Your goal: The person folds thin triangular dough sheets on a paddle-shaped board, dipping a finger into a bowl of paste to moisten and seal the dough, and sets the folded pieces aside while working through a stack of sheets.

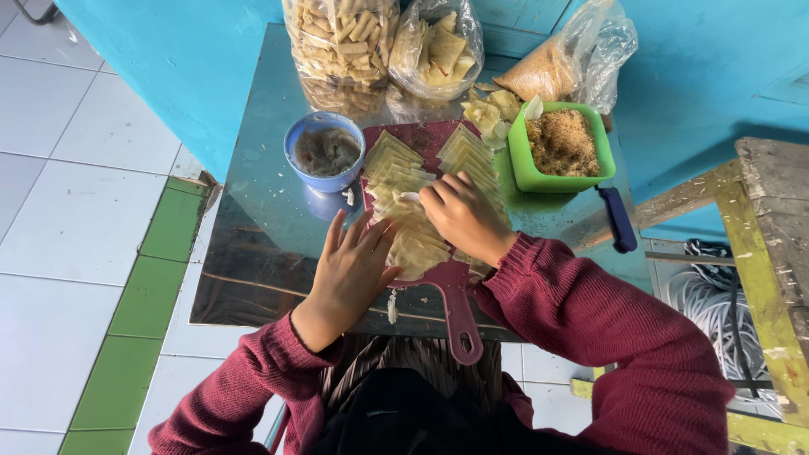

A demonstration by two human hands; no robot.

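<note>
A dark red cutting board point(453, 291) with a handle lies on a shiny metal table point(253, 227). Rows of pale yellow square dough wrappers point(396, 173) cover it. My left hand point(354, 270) lies flat with fingers spread on the near wrappers at the board's left edge. My right hand point(459, 215) rests on the middle wrappers, its fingers curled and some paste on a fingertip. A blue bowl point(325, 152) of grey-brown filling stands to the left of the board. A green square tub point(562, 145) of brown crumbs stands to the right.
Clear bags of fried snacks point(341, 38), folded pieces point(438, 50) and crumbs point(560, 67) stand at the table's far edge against a turquoise wall. A blue-handled tool point(619, 219) lies at the right edge. A worn wooden bench point(771, 244) is on the right, white floor tiles on the left.
</note>
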